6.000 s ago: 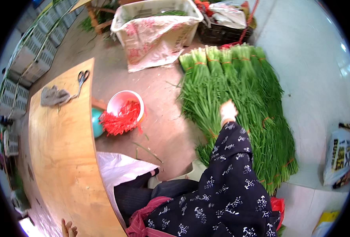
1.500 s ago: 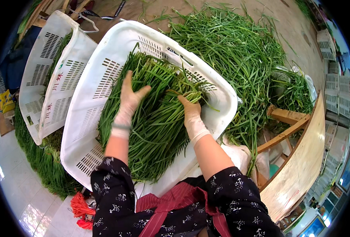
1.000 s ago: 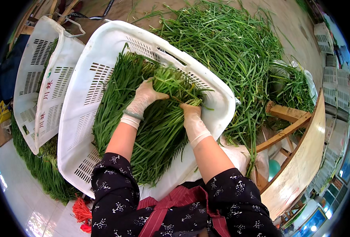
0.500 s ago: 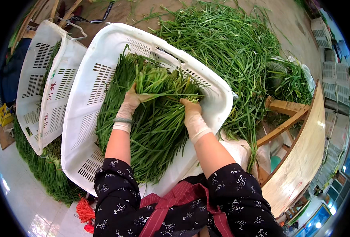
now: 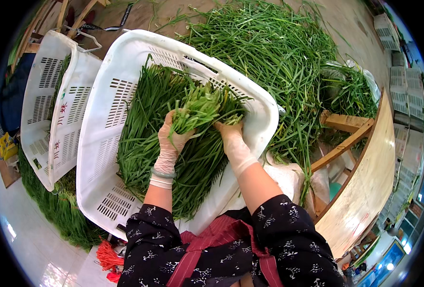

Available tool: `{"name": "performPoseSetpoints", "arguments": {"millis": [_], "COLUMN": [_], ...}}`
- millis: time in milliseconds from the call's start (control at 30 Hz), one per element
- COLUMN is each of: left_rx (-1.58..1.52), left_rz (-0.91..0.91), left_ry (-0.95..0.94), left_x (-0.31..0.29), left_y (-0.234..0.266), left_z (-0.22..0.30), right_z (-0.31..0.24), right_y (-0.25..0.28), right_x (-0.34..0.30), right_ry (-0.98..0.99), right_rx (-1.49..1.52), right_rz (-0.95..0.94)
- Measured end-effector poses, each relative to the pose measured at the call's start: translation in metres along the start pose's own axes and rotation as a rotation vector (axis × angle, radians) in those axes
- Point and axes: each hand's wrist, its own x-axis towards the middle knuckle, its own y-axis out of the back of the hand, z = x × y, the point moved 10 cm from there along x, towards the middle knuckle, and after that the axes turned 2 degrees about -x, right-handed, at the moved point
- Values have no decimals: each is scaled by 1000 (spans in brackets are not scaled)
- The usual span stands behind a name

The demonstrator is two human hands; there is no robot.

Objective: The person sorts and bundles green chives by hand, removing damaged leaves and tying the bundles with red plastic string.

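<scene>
A large white slotted plastic basket point(image 5: 93, 143) holds a thick layer of green garlic chives point(image 5: 147, 103), with long flat leaves and paler cut ends. My left hand point(image 5: 171, 136), in a thin pale glove with a bangle at the wrist, is closed around a bunch of garlic chives point(image 5: 200, 107) raised above the layer, cut ends pointing up and away. My right hand point(image 5: 232, 136), also gloved, grips chives at the basket's right side, close beside that bunch. Its fingertips are partly hidden among the leaves.
A big heap of loose chives point(image 5: 264, 52) lies on the floor beyond the basket. Another white basket point(image 5: 68, 124) stands tilted at left, with more chives point(image 5: 61, 210) below it. A wooden board point(image 5: 360, 177) on a frame rises at right. Red string point(image 5: 107, 256) lies near my left side.
My left hand has moved slightly right, toward my right hand, and has turned, lifting a bunch of chives with its cut ends gathered. My right hand stays nearly in place.
</scene>
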Motion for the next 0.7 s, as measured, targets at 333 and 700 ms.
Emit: {"name": "performPoseSetpoints", "arguments": {"millis": [333,700], "left_rx": [29,143], "left_rz": [59,204], "left_ry": [-198,-325], "left_x": [-8,-28], "left_y": [21,17], "left_z": [10,16], "right_z": [-110,-145], "right_y": [-39,-119], "right_x": [-3,36], "right_ry": [331,518], "right_rx": [695,362], "right_rz": [-546,-803]}}
